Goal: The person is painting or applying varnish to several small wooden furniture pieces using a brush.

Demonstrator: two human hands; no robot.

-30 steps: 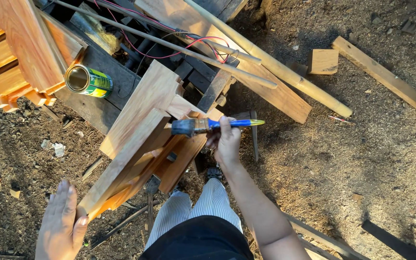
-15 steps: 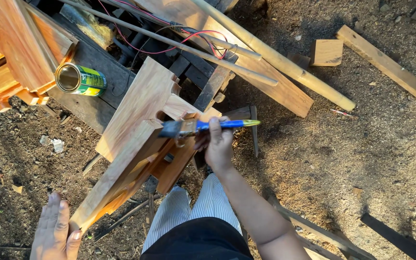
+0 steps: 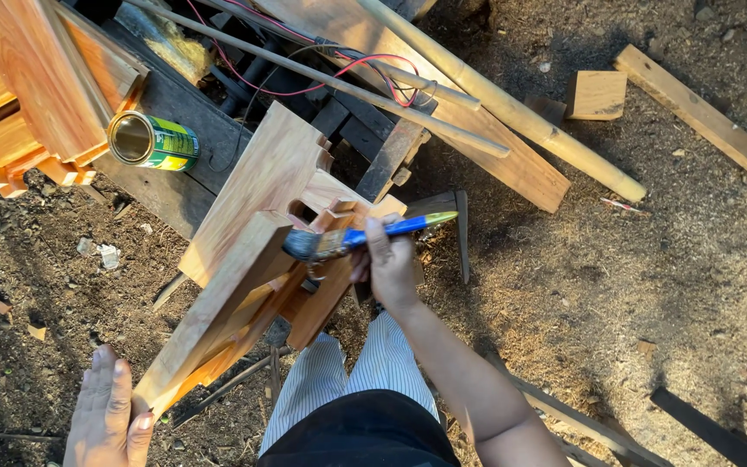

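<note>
**Brushing finish onto a notched timber piece**

Head view: the right hand [image 3: 388, 264] is closed around the blue handle of a paintbrush [image 3: 352, 239], bristles touching the pale wooden piece [image 3: 257, 216] near its notched upper end. The left hand [image 3: 110, 424] lies open and flat, fingers spread, steadying the piece's lower end near the ground. The work looks to be mid-coat; the next stroke calls for drawing the bristles along the grain while the lower end stays braced. An open can [image 3: 150, 141] lies on a dark plank [image 3: 175, 186] to the upper left, within reach. Loose boards, a bamboo pole [image 3: 512, 108] and red wires [image 3: 304, 82] crowd the far side; bare dirt ground [image 3: 616, 285] to the right leaves open room.
</note>
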